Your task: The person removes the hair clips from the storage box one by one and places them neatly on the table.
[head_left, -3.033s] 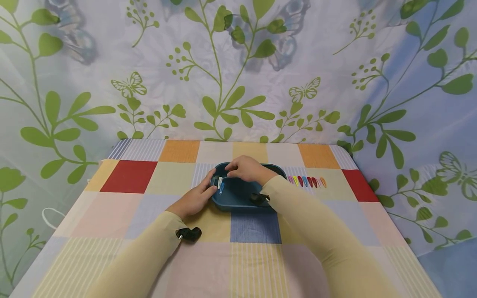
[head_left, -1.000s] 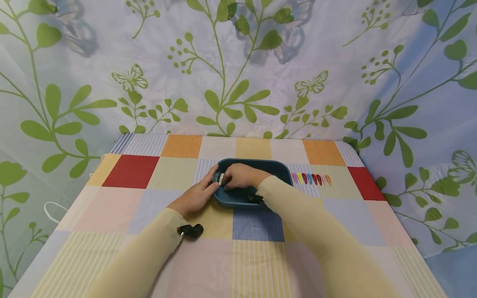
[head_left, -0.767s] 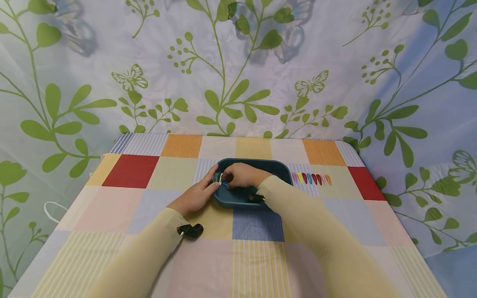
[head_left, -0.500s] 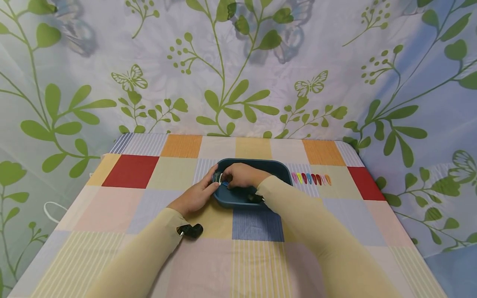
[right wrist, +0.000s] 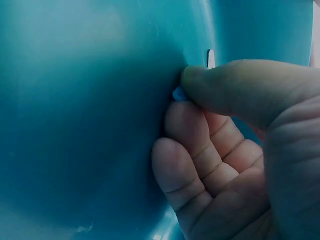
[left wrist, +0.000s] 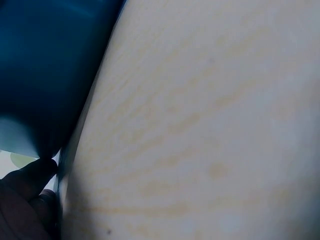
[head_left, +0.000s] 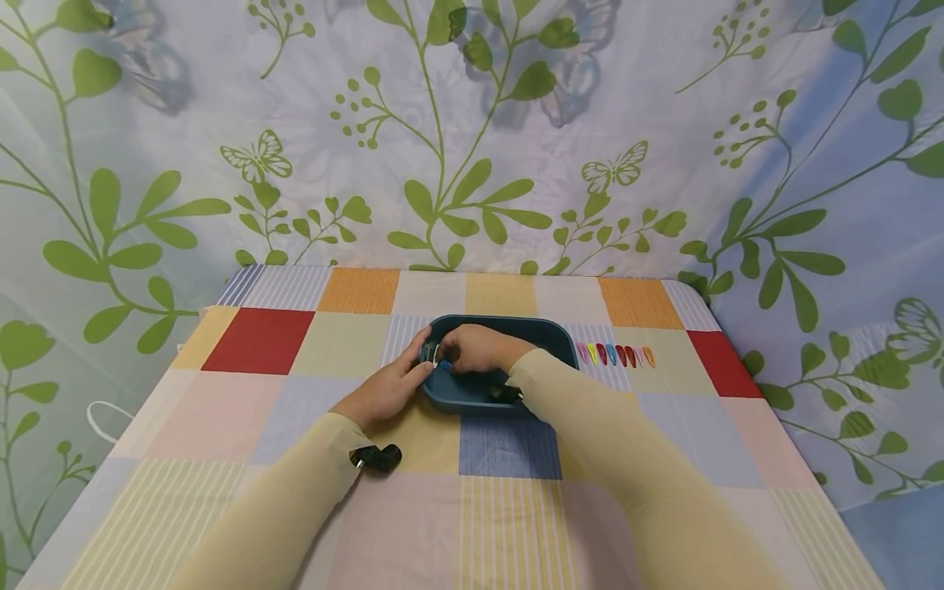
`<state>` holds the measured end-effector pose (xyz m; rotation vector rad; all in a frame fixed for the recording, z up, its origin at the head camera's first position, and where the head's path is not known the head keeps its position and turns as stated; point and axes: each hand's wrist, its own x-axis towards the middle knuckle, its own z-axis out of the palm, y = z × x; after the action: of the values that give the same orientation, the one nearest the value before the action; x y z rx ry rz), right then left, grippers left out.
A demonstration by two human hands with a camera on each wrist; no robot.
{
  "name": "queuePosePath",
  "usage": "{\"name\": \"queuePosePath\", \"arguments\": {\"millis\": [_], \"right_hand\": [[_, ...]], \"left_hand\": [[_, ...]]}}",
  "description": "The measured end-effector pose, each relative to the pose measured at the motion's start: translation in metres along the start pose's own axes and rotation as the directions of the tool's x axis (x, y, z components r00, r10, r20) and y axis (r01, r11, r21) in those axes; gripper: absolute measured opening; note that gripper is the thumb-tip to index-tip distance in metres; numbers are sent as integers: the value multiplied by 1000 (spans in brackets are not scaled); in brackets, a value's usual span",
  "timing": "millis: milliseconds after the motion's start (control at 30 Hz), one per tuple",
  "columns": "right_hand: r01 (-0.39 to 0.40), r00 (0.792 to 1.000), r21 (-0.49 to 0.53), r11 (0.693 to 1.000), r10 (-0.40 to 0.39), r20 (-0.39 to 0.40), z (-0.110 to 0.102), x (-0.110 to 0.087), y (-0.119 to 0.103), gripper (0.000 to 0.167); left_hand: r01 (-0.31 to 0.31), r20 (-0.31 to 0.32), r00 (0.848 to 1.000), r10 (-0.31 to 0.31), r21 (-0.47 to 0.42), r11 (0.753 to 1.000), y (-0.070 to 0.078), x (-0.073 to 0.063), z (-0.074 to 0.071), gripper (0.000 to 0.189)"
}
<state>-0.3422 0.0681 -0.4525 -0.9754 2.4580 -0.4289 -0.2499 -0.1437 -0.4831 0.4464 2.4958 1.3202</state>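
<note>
A dark blue tray point(head_left: 542, 328) sits on the patchwork cloth. At its left end my left hand point(head_left: 387, 389) holds the rim, fingers along the outside and thumb at the near corner; its fingertips touch the tray's edge in the left wrist view. My right hand point(head_left: 483, 348) reaches down inside the tray. Between its thumb and forefinger a small blue hair clip point(right wrist: 178, 94) is pinched, mostly covered by the fingers. A white hair clip point(head_left: 436, 354) lies close beside these fingertips, against the tray's left end; part of it shows behind the thumb in the right wrist view.
To the right of the tray, several coloured hair clips point(head_left: 612, 355) lie in a neat row on the patchwork cloth point(head_left: 509, 442). A leaf-patterned curtain point(head_left: 310, 123) hangs behind the table. A white cord loop point(head_left: 106, 419) shows at the left edge.
My right hand has come down from above the clips and now pinches the blue one, covering most of it. The left hand stays on the tray's end. The head view has shifted slightly.
</note>
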Motion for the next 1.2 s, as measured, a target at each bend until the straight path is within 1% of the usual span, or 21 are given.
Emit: {"name": "queuePosePath", "arguments": {"millis": [133,333,500,667,833,900,1033,1133,1200], "right_hand": [[9,1000,46,999,-9,-6,-2,-5,2,33],[2,999,172,985,6,-42,-8,-15,10,35],[5,997,273,962,17,-78,-21,-31,14,37],[13,990,344,939,36,-134,-35,-52,20,38],[0,973,399,917,92,-213,-49,-77,36,37],[-12,964,414,910,121,-238,-55,-89,43,37],[-43,942,459,887,189,-277,-64,-113,60,37],[-67,925,469,881,231,-302,-69,-130,72,37],[-94,915,448,889,255,-314,-71,-143,82,38]], "left_hand": [[-4,3,1000,4,1,1000,1,1,2,66],[-3,1,1000,3,11,1000,4,1,4,66],[-3,-3,1000,3,15,1000,4,1,5,67],[-12,-7,1000,12,9,1000,2,0,6,67],[-17,-17,1000,17,12,1000,1,0,5,67],[-17,-18,1000,17,15,1000,1,-1,5,67],[-20,-15,1000,20,21,1000,0,-1,3,67],[-23,-15,1000,24,20,1000,-1,-1,3,67],[-24,-13,1000,25,15,1000,0,-1,4,68]]}}
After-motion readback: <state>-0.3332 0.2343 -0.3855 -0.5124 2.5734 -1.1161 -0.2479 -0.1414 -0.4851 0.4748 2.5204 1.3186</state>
